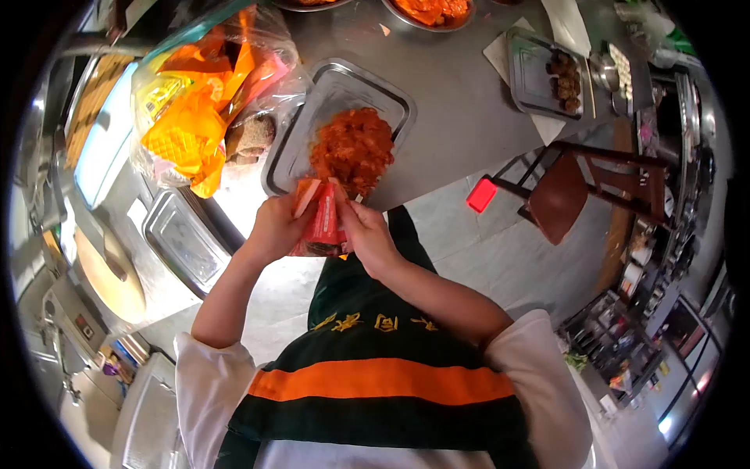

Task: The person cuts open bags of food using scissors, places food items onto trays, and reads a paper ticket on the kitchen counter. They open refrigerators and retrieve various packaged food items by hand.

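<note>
Both of my hands grip a red packet point(323, 222) at the near edge of a metal tray. My left hand point(277, 227) has its fingers wrapped round the packet's left side. On the other side, my right hand point(367, 237) pinches the packet near its upper right. The metal tray point(301, 129) holds a heap of red, sauce-coated food point(353, 150), just beyond the packet. The packet's upper end points at the food; whether it is torn open is too small to tell.
A clear bag with orange and yellow wrappers point(195, 117) stands left of the tray. An empty metal tray point(183, 238) lies nearer on the left. A tray with brown pieces point(539, 74), a brown chair point(558, 195) and a red container point(481, 195) are to the right.
</note>
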A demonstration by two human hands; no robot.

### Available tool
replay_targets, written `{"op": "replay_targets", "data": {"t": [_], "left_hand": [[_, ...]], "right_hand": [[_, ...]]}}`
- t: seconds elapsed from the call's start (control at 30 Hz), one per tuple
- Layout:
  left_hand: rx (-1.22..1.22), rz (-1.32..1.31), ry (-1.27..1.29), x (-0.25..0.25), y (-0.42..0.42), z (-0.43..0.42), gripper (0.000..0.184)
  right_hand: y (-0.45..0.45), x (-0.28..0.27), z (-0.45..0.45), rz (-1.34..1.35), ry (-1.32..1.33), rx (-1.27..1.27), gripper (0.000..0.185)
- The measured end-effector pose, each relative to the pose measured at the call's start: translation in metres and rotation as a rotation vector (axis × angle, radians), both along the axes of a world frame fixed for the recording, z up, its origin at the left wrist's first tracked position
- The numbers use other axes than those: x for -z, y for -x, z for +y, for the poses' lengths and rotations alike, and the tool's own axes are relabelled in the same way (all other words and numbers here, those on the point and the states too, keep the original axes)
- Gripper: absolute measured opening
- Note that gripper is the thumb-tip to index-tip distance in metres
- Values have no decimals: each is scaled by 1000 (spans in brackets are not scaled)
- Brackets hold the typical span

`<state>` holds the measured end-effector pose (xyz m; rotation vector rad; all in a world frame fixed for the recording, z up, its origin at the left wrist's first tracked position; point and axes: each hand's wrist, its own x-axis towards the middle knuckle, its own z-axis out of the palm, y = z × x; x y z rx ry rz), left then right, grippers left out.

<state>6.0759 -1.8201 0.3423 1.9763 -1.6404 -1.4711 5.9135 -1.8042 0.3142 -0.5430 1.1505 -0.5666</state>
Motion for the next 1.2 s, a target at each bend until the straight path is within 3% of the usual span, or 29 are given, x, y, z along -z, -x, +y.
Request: {"op": "replay_targets", "data": {"t": [0.07,0.17,0.23,0.3,0.43,0.6,0.73,0.77,0.87,0.9,0.93,1.03,1.1,1.17,1.2], "left_hand": [[80,-52,9,-11,2,-11,22],[164,-80,3,-11,-5,-17,22],[174,-60,-19,-9,-8,-19,21],[75,-77,-221,-14,-11,-19,23],[121,-149,-195,-27,-21,-10,25],[-131,250,-87,-25,-30,18,31],[-251,328,-6,-28,-35,35,30],[-164,274,85,-29,-37,38,29],[-75,218,201,-40,-38,46,26],[-56,223,218,-43,-39,49,25],[-17,237,151,-42,-45,56,36],[53,200,282,-42,-52,77,38],[-87,284,278,-47,-53,94,32],[-94,177,406,-44,-60,112,27],[-235,398,410,-47,-60,120,28]], "right_hand": [[-4,19,6,80,126,-77,26],[-8,-24,-1,50,-9,-39,25],[-6,-21,-1,64,17,-30,23],[-5,-21,-3,-53,-18,40,22],[2,-32,3,-130,-35,-44,23],[7,-36,7,-117,99,-58,28],[16,-41,11,-27,186,-180,27],[17,-43,11,-30,194,-196,27],[19,-52,12,-2,289,-262,24],[20,-57,11,55,453,-314,23],[21,-60,11,109,619,-363,22],[19,-58,19,121,773,-416,21],[12,-63,20,84,841,-451,20],[1,-64,18,40,912,-487,20],[-4,-61,17,20,1009,-481,19]]}}
